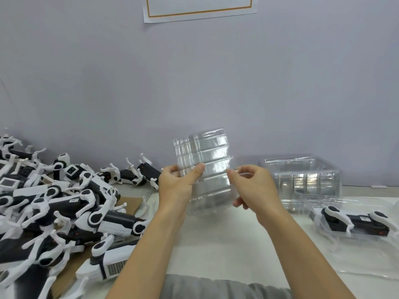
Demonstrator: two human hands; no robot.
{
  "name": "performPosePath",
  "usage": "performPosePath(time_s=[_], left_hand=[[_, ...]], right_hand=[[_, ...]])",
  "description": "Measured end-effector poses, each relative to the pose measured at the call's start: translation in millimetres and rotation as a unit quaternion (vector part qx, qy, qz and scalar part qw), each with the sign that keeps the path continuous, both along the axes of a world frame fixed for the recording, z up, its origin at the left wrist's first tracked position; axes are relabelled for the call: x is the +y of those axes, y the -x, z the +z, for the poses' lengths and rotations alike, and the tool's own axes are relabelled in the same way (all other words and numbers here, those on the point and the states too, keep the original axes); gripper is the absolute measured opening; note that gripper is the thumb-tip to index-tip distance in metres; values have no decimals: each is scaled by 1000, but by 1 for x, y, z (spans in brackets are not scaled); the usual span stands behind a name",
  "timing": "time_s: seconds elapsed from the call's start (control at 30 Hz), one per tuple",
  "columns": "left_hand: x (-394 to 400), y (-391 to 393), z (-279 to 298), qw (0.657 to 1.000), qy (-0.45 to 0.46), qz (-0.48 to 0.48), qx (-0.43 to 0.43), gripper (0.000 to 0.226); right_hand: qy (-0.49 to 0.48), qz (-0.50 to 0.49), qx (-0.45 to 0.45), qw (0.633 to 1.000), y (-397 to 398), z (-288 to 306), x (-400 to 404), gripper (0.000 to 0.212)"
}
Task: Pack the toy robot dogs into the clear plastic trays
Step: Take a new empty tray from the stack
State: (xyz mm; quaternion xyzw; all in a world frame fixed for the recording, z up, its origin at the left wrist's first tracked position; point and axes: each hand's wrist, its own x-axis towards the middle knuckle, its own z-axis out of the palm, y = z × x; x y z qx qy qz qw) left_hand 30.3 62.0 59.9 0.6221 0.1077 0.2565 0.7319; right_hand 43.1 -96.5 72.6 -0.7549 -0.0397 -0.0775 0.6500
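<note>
I hold a clear plastic tray [207,160] upright above the white table, in the middle of the view. My left hand [177,186] grips its left edge with the thumb across the front. My right hand [252,188] pinches its right edge between thumb and fingers. A big heap of black-and-white toy robot dogs [54,203] covers the left side. At the right, one toy dog [354,221] lies on its side inside a clear tray [367,262] on the table.
A stack of empty clear trays [302,180] stands at the back right against the grey wall. Brown cardboard [131,203] lies under the heap of dogs. A white sheet with an orange border [198,7] hangs on the wall. A small white piece [226,186] lies by the wall's foot.
</note>
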Motion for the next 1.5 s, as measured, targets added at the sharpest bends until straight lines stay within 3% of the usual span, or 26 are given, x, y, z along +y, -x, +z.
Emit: performPosePath(time_s=[0.1,0.23,0.33,0.43,0.63,0.83,1.27,1.5], left_hand=[[1,1,1,999,-18,-36,-3,31],[-2,5,1,997,-56,-48,-4,41],[-6,5,1,996,-64,-57,4,41],[-8,4,1,996,-71,-56,2,35],[-4,2,0,998,-36,-59,1,21],[-1,0,-1,997,2,-78,3,12],[-3,8,2,995,-80,-52,-42,22],[-2,6,0,994,-97,-17,-42,20]], right_hand=[[110,17,-28,993,0,9,-16,15],[196,27,-49,979,-1,11,-24,20],[130,18,-70,989,-2,2,-8,29],[52,-38,-107,992,-1,-6,8,13],[-54,-21,-72,996,-5,-10,12,24],[-74,9,-49,996,-5,-7,10,19],[-49,21,-66,996,-3,-5,5,16],[-49,-5,-75,996,1,-1,7,33]])
